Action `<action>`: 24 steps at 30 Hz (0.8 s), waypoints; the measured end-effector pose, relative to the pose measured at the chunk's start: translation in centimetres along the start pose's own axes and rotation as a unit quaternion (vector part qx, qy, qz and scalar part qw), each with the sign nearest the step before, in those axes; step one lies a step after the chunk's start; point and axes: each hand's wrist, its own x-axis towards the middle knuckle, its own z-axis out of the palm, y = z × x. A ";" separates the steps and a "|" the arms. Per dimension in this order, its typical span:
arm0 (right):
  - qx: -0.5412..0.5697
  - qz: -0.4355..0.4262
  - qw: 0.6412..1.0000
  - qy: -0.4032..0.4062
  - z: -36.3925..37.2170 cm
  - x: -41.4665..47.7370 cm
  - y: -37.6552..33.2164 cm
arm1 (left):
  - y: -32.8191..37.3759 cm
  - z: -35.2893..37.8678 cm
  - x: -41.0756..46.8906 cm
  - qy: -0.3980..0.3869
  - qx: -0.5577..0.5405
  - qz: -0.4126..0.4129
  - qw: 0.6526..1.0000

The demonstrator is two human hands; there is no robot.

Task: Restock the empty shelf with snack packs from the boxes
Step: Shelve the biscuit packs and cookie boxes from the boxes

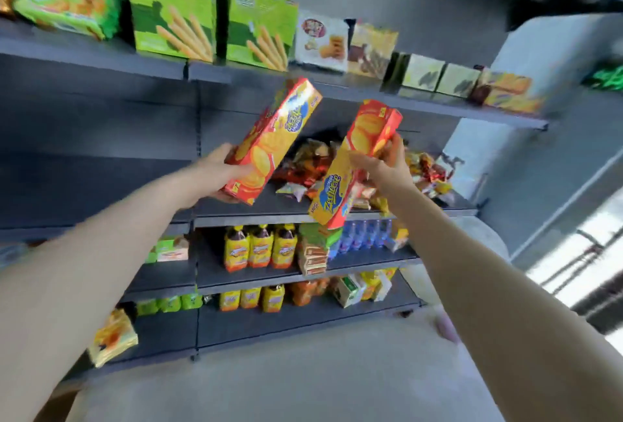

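My left hand (pixel 222 173) grips the lower end of a red and yellow biscuit box (pixel 274 138), tilted up to the right. In my right hand (pixel 387 165) is a second biscuit box (pixel 357 165) of the same kind, held by its middle and slanting down to the left. Both boxes hang in front of the dark middle shelf (pixel 256 210). A heap of small snack packs (pixel 310 162) lies on that shelf behind the boxes. The left stretch of the shelf (pixel 101 185) is bare.
The top shelf (pixel 337 87) carries green stick-biscuit boxes (pixel 172 10) and other cartons. Yellow juice bottles (pixel 261 246), water bottles (pixel 367 232) and small boxes fill the lower shelves. A grey wall (pixel 539 168) bounds the right side. The floor (pixel 303 381) lies below.
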 end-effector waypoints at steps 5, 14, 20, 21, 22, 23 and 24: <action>-0.065 -0.036 0.997 0.027 -15.4 2.1 -1.3 | 7.4 11.7 5.8 -0.004 0.035 0.067 0.997; -0.170 -0.078 0.980 0.071 -32.9 6.0 -1.4 | 16.5 28.2 13.3 0.041 0.189 0.192 0.962; -0.178 -0.061 0.970 0.152 -40.0 10.9 1.7 | 19.8 34.8 20.2 0.058 0.282 0.233 0.929; -0.173 -0.057 0.969 0.168 -41.0 12.0 2.3 | 20.4 35.7 21.6 0.066 0.289 0.238 0.925; -0.165 -0.053 0.968 0.179 -42.0 13.1 2.8 | 20.9 36.6 23.0 0.075 0.293 0.244 0.921; -0.157 -0.050 0.968 0.188 -42.9 14.4 3.3 | 21.6 37.5 24.5 0.084 0.298 0.251 0.917; -0.150 -0.052 0.968 0.197 -43.9 15.7 3.8 | 22.2 38.3 26.0 0.092 0.305 0.257 0.913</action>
